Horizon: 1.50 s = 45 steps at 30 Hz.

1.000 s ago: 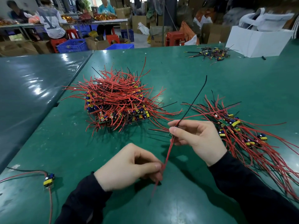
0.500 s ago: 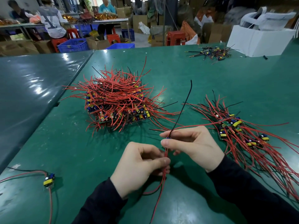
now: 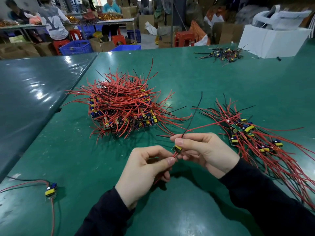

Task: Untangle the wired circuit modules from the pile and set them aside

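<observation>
A worker's two hands hold a single wired module above a green table (image 3: 204, 79), with the tangled pile (image 3: 122, 109) of red-wired circuit modules as the landmark at the centre of the table. Nearer the camera than the pile and to its right lies the sorted bundle (image 3: 252, 137), its modules lined up and its red wires trailing toward the table's near right corner. A smaller heap of modules (image 3: 221, 54) sits well beyond the pile to the right, just beside a white box (image 3: 272, 41) at the far edge. In front of the pile, the right hand (image 3: 204, 150) pinches the yellow-topped module (image 3: 177, 148) between thumb and curled fingers, a black wire (image 3: 194, 113) rising from it toward the pile's right fringe and a red wire (image 3: 209, 125) running off across the sorted bundle. The left hand (image 3: 144, 172), just beside the right and closer to the camera, has its thumb and fingers closed on the module's red leads (image 3: 173, 155) below the board. One stray module (image 3: 51, 189) lies well apart from the pile, near the table's front left edge, wires trailing out of view.
</observation>
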Each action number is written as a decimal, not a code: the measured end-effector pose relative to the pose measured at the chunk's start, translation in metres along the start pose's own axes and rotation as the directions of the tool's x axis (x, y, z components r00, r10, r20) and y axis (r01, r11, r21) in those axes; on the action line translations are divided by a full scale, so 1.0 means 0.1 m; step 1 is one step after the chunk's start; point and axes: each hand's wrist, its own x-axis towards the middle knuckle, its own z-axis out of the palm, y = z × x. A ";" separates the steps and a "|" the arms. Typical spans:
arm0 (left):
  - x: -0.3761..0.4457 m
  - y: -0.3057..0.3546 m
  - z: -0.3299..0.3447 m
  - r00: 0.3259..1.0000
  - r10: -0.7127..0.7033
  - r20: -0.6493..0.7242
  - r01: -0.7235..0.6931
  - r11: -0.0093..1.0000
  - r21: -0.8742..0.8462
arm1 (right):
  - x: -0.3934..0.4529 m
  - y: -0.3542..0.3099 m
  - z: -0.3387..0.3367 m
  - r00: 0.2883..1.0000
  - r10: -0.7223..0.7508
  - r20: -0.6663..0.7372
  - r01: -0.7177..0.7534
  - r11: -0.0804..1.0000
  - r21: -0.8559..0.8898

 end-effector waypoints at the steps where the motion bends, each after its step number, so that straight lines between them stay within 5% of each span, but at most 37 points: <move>1: 0.00 0.00 0.00 1.000 0.011 -0.011 -0.012 1.000 -0.006 | 0.00 0.01 0.00 1.000 -0.013 0.014 0.013 1.000 0.010; 7: 0.00 -0.02 -0.05 0.999 0.009 -0.035 -0.009 1.000 -0.010 | -0.01 -0.01 -0.02 0.983 -0.181 0.034 0.184 0.954 -0.235; 12: 0.02 -0.04 -0.08 0.994 -0.102 0.044 0.103 0.995 -0.012 | 0.04 -0.03 -0.08 0.967 -0.220 -0.129 0.214 0.975 -0.059; 17: 0.02 -0.09 -0.05 0.993 -0.097 0.073 0.095 0.995 0.036 | 0.02 -0.03 -0.06 0.972 -0.217 -0.089 0.205 0.970 -0.130; 23: 0.05 -0.15 -0.02 0.993 -0.116 -0.006 0.116 0.989 0.090 | 0.02 0.00 -0.03 0.977 -0.199 -0.073 0.198 0.980 -0.019; 27: 0.07 -0.17 -0.02 0.993 -0.080 -0.083 0.086 0.994 0.069 | 0.00 0.04 0.03 0.977 -0.209 -0.028 0.209 0.978 -0.004; 34: 0.07 -0.17 -0.05 0.999 -0.029 -0.021 0.032 0.984 0.173 | 0.04 -0.07 -0.10 0.919 -0.305 -0.251 0.325 0.945 0.043; 41: 0.10 -0.24 -0.08 0.986 0.028 -0.165 0.018 0.962 0.273 | -0.02 -0.03 0.04 0.953 -0.289 -0.093 0.298 0.949 0.106; 45: 0.12 -0.27 -0.11 0.989 0.070 -0.129 -0.029 0.953 0.300 | 0.01 -0.11 -0.05 0.923 -0.300 -0.241 0.336 0.933 0.128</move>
